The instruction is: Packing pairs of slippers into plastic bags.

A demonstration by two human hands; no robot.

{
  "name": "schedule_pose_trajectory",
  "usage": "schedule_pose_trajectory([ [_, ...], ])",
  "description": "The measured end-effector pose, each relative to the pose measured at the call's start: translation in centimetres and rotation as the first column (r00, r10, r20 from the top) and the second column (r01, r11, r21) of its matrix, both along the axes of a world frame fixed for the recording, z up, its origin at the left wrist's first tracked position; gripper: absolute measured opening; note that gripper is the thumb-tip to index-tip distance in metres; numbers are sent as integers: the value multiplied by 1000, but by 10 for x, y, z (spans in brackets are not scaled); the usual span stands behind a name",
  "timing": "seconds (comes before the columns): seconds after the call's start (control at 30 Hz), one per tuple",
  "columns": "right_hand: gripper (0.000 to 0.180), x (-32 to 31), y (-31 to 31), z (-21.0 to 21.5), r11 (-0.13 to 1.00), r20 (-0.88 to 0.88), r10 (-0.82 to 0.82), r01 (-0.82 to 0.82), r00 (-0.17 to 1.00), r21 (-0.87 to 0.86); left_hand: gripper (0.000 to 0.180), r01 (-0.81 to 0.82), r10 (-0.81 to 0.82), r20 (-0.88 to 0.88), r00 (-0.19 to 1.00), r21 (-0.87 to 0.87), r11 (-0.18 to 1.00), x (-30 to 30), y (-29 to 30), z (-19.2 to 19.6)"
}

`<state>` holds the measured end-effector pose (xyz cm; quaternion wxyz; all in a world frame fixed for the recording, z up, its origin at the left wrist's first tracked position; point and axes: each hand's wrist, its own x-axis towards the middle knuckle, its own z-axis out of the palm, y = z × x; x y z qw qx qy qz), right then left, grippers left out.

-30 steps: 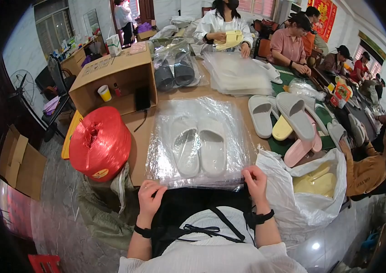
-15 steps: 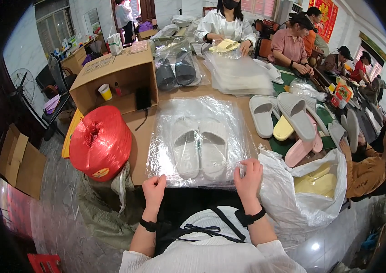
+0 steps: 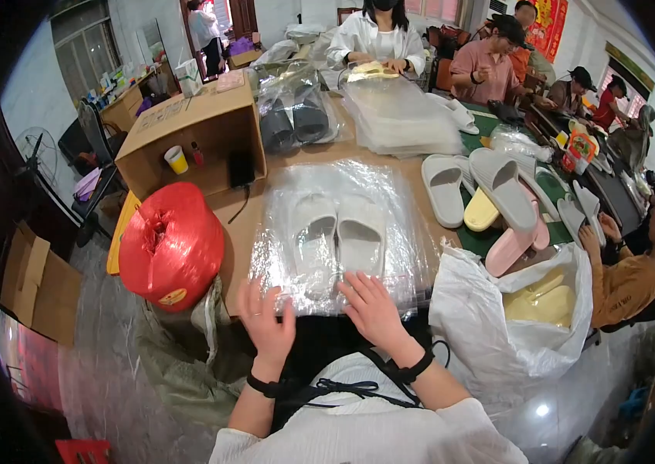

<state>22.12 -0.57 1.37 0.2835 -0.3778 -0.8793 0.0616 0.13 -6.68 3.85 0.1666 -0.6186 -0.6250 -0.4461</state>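
A pair of light grey slippers [image 3: 362,246] lies side by side inside a clear plastic bag [image 3: 269,205] on the table in front of me. My left hand [image 3: 267,323] is at the bag's near left corner with its fingers apart. Flat across the near edge of the bag, just below the slippers' heels, rest the spread fingers of my right hand [image 3: 372,308]. Neither hand grips anything. The plastic is wrinkled and shiny, and more clear bags seem to lie beneath it.
To the left stand a big red roll of plastic twine [image 3: 170,246] and an open cardboard box [image 3: 188,127]. A stack of clear bags [image 3: 401,116] lies ahead. Loose slippers [image 3: 503,189] and a white sack [image 3: 466,317] are on the right. Co-workers sit around the table.
My right hand has moved left along the bag's near edge and flattened out. My left hand has opened from a closed pinch at the corner.
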Motion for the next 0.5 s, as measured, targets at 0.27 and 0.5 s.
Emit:
schedule_pose_trajectory([
  [0.27, 52, 11, -1, 4, 999, 9, 3, -3, 1000, -39, 63, 224, -312, -91, 946, -512, 829, 10, 17, -26],
  [0.5, 50, 25, 13, -19, 976, -365, -206, 161, 908, -148, 73, 269, -190, 236, 953, -367, 890, -2, 20, -44],
])
